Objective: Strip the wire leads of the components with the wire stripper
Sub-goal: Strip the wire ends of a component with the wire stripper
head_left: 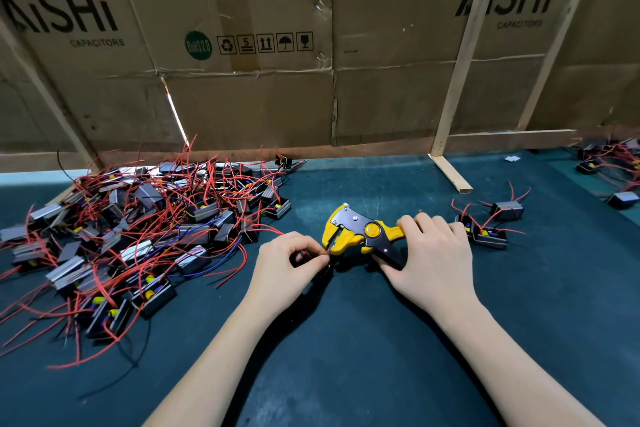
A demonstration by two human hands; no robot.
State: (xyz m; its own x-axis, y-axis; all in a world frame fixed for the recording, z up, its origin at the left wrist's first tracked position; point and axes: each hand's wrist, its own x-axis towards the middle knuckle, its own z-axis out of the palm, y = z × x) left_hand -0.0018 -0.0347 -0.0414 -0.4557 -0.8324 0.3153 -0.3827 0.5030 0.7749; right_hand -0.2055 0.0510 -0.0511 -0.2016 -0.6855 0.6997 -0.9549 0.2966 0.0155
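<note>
So the yellow wire stripper (360, 234) sits mid-desk, held just above the dark green mat (346, 340), its head pointing left. The right hand (431, 253) has its grip wrapped around the handles, fingers curled over the top one. The left hand (289, 262) pinches a thin red wire lead (325, 252) between thumb and fingertips, and the lead's tip is right at the stripper's mouth. Can't really tell if it's actually in the blades. There's a dark component (320, 279) tucked under that left hand, mostly hidden.

Off to the left is a big messy pile of components (138, 236), black and silver little boxes with red leads going everywhere, plus a couple of blue ones. Just right of the right hand sits a small group of components (488, 225). More of them are at the far right edge. Behind everything stands a cardboard wall (277, 45) printed "AiSHi CAPACITORS", braced with wooden slats (460, 87).
</note>
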